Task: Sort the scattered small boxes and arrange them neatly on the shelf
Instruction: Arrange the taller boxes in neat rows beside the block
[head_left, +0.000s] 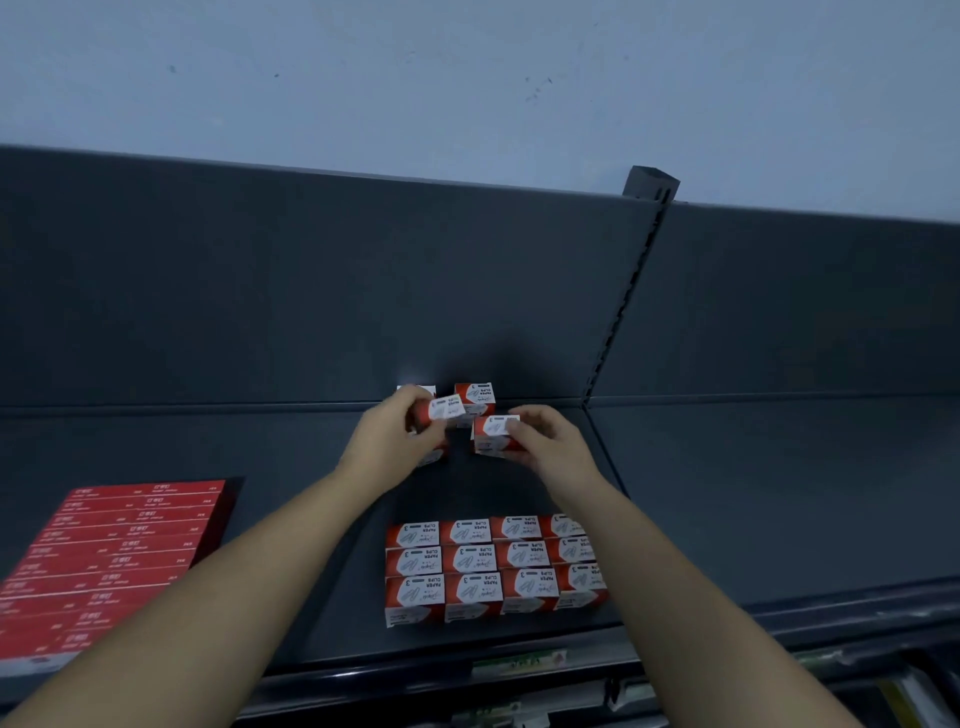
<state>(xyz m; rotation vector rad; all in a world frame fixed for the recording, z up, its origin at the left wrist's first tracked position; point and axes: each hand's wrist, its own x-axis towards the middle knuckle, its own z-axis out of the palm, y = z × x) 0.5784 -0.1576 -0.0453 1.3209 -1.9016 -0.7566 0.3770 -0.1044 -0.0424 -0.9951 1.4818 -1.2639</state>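
Observation:
On the dark grey shelf (727, 493), several small red-and-white paper clip boxes (493, 564) stand in a tidy grid near the front edge. My left hand (400, 441) grips one such box (445, 408), lifted near the back of the shelf. My right hand (545, 441) holds another box (493, 434) just right of it. One more box (474, 399) sits against the back panel between the hands. A white-topped box (415, 389) peeks out behind my left fingers, and another is partly hidden under my left hand.
A flat block of red staple boxes (114, 551) lies on the shelf at the left. A slotted upright (631, 291) divides the back panel. Price label strips (519, 662) run along the shelf's front edge, with a lower shelf below.

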